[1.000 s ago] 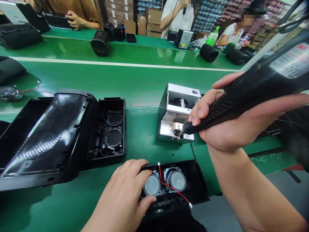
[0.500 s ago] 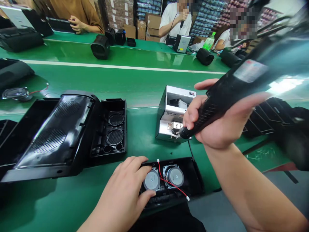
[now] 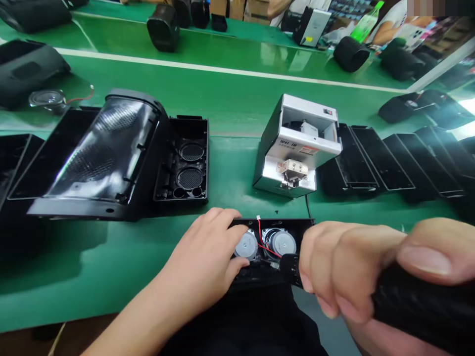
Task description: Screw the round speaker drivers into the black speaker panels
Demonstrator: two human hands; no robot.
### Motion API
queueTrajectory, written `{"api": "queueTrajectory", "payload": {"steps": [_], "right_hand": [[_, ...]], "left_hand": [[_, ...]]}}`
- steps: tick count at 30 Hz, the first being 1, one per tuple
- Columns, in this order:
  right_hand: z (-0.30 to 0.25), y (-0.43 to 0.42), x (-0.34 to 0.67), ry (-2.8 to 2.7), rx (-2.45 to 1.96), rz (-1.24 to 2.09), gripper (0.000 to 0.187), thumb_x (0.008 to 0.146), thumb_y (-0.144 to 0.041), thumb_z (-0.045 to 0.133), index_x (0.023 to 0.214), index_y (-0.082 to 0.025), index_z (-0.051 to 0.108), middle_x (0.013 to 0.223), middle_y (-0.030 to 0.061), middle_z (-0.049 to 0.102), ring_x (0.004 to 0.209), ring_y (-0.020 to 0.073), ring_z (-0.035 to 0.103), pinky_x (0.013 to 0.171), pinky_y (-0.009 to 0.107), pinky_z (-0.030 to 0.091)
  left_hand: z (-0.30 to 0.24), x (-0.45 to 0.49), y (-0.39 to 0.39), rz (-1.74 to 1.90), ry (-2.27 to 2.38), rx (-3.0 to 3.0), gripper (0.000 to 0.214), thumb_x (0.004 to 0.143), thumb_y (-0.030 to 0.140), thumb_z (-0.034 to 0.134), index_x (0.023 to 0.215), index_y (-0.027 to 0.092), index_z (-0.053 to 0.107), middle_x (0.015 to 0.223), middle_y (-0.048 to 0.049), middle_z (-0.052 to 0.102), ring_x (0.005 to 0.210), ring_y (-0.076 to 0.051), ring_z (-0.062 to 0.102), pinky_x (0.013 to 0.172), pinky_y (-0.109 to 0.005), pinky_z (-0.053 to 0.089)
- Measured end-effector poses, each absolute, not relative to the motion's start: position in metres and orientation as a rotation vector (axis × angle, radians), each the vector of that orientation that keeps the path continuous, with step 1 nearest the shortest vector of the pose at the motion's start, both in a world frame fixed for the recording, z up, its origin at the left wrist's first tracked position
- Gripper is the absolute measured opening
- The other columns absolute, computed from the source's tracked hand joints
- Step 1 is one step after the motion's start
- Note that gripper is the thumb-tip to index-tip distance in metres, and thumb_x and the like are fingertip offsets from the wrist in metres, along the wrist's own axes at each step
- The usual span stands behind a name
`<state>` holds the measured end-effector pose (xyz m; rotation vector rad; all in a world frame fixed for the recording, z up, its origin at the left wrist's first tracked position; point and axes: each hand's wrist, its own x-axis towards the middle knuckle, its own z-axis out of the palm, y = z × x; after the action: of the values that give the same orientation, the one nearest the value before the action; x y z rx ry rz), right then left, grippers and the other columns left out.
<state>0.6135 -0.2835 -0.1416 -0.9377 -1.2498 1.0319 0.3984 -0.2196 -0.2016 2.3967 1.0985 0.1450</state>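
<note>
A black speaker housing [image 3: 256, 277] lies at the near edge of the green bench, with two round grey speaker drivers [image 3: 284, 243] in it and a red wire [image 3: 260, 231] with a white plug. My left hand [image 3: 206, 247] grips the housing's left part, thumb and fingers on either side of the left driver [image 3: 246, 244]. In my right hand [image 3: 345, 262] is a black electric screwdriver [image 3: 426, 304], fingers wrapped round it. Its nose points down at the housing just below the right driver; whether the tip touches is hard to see.
Behind the housing stands a silver screw feeder [image 3: 272, 151]. To the left lie a glossy perforated speaker shell [image 3: 107, 143] and an open black housing [image 3: 181, 170]. Several black boxes [image 3: 374, 158] line the right. Other people sit across the bench, near a green bottle [image 3: 367, 23].
My right hand has brought the screwdriver from the screw feeder down to the housing, near the right driver. My left hand keeps its hold. The view has tilted downward.
</note>
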Motion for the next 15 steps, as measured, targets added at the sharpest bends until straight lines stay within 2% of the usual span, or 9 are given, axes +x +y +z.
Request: {"api": "queueTrajectory", "payload": {"steps": [1,4,7,10,13,15], "right_hand": [[-0.145,-0.282,0.610,-1.229,-0.915,1.032,0.022,0.109,-0.036,0.057,0.096,-0.036,0.075,0.056,-0.0025,0.066,0.042,0.0221,0.062,0.050,0.042,0.059],[-0.152,-0.280,0.613,-1.181,-0.881,1.044,0.023,0.109,-0.044,0.055,0.103,-0.034,0.076,0.058,-0.0014,0.065,0.042,0.0216,0.061,0.049,0.043,0.059],[-0.153,-0.277,0.623,-1.195,-0.895,1.164,0.022,0.109,-0.036,0.055,0.104,-0.036,0.076,0.060,0.0008,0.068,0.047,0.0262,0.065,0.054,0.048,0.060],[-0.153,-0.271,0.626,-1.195,-0.939,1.190,0.006,0.099,-0.041,0.072,0.097,-0.037,0.076,0.062,0.0014,0.066,0.052,0.0293,0.067,0.053,0.049,0.060],[-0.157,-0.268,0.617,-1.220,-0.924,1.129,0.025,0.083,-0.054,0.086,0.094,-0.035,0.075,0.067,0.0022,0.066,0.057,0.0295,0.067,0.052,0.048,0.060],[-0.159,-0.268,0.611,-1.267,-0.910,1.106,0.031,0.079,-0.057,0.088,0.096,-0.035,0.075,0.070,0.0028,0.067,0.060,0.0286,0.068,0.053,0.046,0.060]], "left_hand": [[-0.201,0.398,-0.220,0.150,1.094,2.400,0.039,0.087,0.023,0.085,0.124,0.024,0.074,0.142,-0.0097,0.064,0.131,-0.033,0.058,0.114,-0.055,0.053],[-0.201,0.398,-0.221,0.160,1.092,2.398,0.041,0.086,0.024,0.087,0.124,0.023,0.074,0.140,-0.0086,0.065,0.129,-0.032,0.058,0.113,-0.053,0.053],[-0.202,0.399,-0.221,0.174,1.098,2.386,0.042,0.086,0.026,0.088,0.125,0.022,0.073,0.138,-0.0079,0.066,0.126,-0.031,0.058,0.111,-0.052,0.053],[-0.203,0.400,-0.220,0.181,1.101,2.374,0.042,0.086,0.028,0.089,0.124,0.022,0.074,0.137,-0.0072,0.066,0.125,-0.030,0.058,0.111,-0.051,0.053],[-0.204,0.400,-0.220,0.189,1.097,2.372,0.040,0.085,0.029,0.090,0.122,0.022,0.074,0.137,-0.0073,0.066,0.124,-0.030,0.059,0.111,-0.051,0.053],[-0.205,0.399,-0.220,0.204,1.094,2.380,0.041,0.085,0.028,0.089,0.122,0.021,0.074,0.138,-0.0083,0.065,0.125,-0.031,0.059,0.111,-0.051,0.053]]}}
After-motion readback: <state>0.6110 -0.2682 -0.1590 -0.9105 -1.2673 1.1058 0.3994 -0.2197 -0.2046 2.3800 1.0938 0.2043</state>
